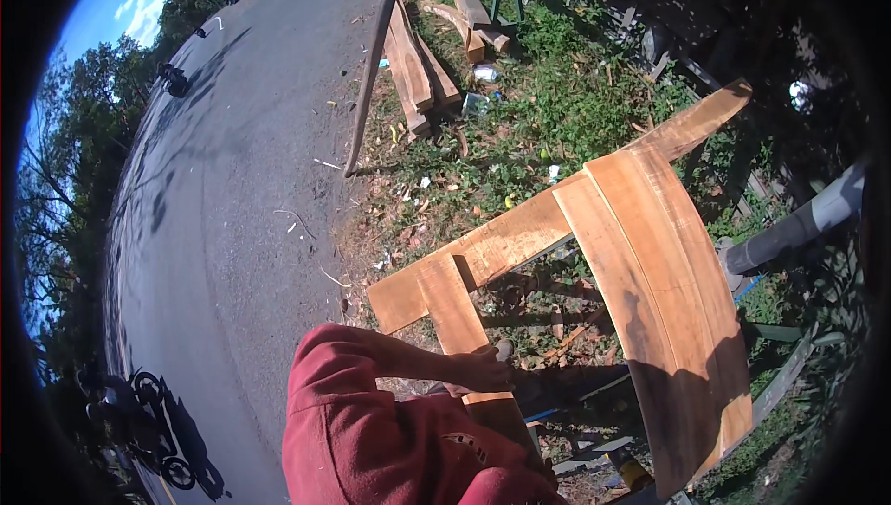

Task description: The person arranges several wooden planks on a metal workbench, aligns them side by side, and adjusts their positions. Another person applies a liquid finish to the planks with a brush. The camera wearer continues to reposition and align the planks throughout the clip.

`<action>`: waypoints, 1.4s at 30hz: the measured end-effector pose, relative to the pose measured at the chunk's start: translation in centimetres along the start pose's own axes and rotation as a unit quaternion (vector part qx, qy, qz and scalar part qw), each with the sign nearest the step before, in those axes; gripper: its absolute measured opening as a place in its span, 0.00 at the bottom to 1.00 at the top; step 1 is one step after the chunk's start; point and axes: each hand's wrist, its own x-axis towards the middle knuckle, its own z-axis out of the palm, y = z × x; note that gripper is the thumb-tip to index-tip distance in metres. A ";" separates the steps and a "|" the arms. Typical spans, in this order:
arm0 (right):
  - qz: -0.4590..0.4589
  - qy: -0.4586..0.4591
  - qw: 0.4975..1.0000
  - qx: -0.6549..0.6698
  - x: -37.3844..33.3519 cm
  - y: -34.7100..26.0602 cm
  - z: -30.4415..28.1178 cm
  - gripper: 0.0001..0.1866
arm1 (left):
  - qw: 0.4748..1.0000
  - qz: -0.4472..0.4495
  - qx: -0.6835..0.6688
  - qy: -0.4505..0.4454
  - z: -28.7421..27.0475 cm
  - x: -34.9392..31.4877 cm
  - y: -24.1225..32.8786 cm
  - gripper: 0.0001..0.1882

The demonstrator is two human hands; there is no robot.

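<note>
Currently, the narrow board (447, 305) is lying with its upper end across the long plank (515, 238), near that plank's left end. The left hand (484, 371), coming from a red sleeve (371, 431), is resting over the board's lower part; its fingers are looking bent, but I cannot tell how far they are closing or whether they are gripping the wood. The right hand is not showing clearly enough to judge. Farther right, wide boards (668, 291) are already lying side by side over the plank, while the narrow board is lying apart from them; whether anything is fastened, I cannot tell. Beyond, loose timber (408, 59) is lying on the grass, and a motorcycle (158, 403) is showing on the road (260, 134).
</note>
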 end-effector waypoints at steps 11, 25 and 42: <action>0.045 0.021 0.999 -0.001 -1.0 4.2 -9.3 0.57 | 0.993 0.016 -0.118 0.011 -6.7 9.3 -11.3 0.53; 0.127 0.372 0.919 -0.026 -0.4 9.5 -5.9 0.36 | 0.995 0.019 -0.061 0.079 -8.2 15.2 -13.8 0.41; 0.506 0.571 0.496 0.415 -3.2 5.7 1.0 0.33 | 0.992 0.012 -0.092 0.084 -10.3 18.8 -14.7 0.50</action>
